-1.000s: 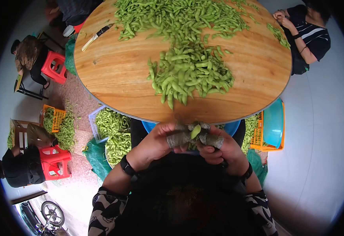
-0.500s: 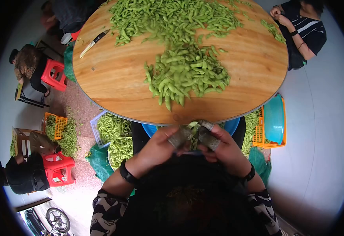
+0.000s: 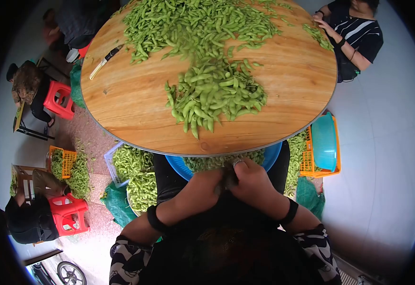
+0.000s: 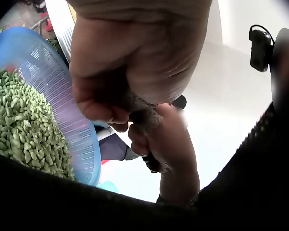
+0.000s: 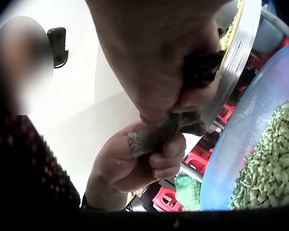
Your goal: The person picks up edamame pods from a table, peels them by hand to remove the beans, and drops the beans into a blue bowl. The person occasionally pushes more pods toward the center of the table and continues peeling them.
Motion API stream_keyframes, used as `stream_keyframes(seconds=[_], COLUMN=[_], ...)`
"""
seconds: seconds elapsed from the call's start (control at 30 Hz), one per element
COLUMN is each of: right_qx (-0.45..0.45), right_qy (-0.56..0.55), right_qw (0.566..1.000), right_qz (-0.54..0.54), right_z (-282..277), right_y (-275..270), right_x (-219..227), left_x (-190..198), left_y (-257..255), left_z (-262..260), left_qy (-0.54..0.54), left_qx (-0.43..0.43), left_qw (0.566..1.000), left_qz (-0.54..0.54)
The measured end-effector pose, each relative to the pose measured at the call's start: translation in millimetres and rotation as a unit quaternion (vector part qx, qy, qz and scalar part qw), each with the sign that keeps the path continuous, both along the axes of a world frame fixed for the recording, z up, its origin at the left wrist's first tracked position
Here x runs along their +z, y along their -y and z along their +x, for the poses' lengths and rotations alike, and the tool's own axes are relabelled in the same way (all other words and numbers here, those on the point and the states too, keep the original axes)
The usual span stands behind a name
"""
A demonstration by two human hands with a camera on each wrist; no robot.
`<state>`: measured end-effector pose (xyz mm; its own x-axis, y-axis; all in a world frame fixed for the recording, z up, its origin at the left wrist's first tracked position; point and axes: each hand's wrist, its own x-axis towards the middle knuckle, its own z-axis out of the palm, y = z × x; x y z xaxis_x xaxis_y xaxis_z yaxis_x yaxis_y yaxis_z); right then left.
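My left hand (image 3: 195,192) and right hand (image 3: 255,183) meet low in front of my body, backs turned up. Grey tape wraps the thumbs (image 5: 136,143). Between them a small greenish piece of soybean pod (image 5: 187,117) shows in the right wrist view; the head view hides it. The left fingers curl inward around this spot. Curled right fingers grip a black object (image 5: 202,67), whose kind I cannot tell. Just beyond the hands is a blue mesh basin (image 4: 86,154) of shelled green soybeans (image 4: 29,125).
A round wooden table (image 3: 131,109) bears a pile of soybean pods (image 3: 217,90) and a knife (image 3: 105,61). Pods fill a pale crate (image 3: 114,166) on the left. An orange crate (image 3: 307,164) and teal basin (image 3: 324,142) stand right. Another person (image 3: 354,35) is at the table.
Both hands have lowered slightly and turned over, hiding the green pod from the head view and uncovering the basin behind them. The person at right has moved their hands toward the pods.
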<state>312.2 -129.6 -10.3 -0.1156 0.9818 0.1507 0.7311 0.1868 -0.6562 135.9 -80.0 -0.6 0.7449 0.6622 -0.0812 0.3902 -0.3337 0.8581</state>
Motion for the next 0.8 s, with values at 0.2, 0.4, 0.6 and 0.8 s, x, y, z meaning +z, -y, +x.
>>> stream_keyframes(seconds=[0.2, 0.4, 0.6, 0.8], right_qx=[-0.012, -0.015, -0.018, -0.108], right_qy=[0.038, 0.038, 0.090, 0.143], right_qw=[0.998, 0.997, 0.990, 0.978], right_qz=[0.040, 0.068, 0.110, 0.105], right_z=[13, 7, -10, -44], right_y=[-5, -8, -71, -130], right_x=[-11, 22, 24, 11], left_x=[-6, -8, -19, 13], left_y=[-3, -12, -18, -20], left_z=[-21, -96, -148, -85], left_qy=[0.028, -0.001, -0.259, -0.072], left_qx=[0.051, 0.311, 0.393, 0.338], left_qw=[0.997, 0.946, 0.825, 0.870], left_qz=[-0.057, 0.096, 0.313, 0.351])
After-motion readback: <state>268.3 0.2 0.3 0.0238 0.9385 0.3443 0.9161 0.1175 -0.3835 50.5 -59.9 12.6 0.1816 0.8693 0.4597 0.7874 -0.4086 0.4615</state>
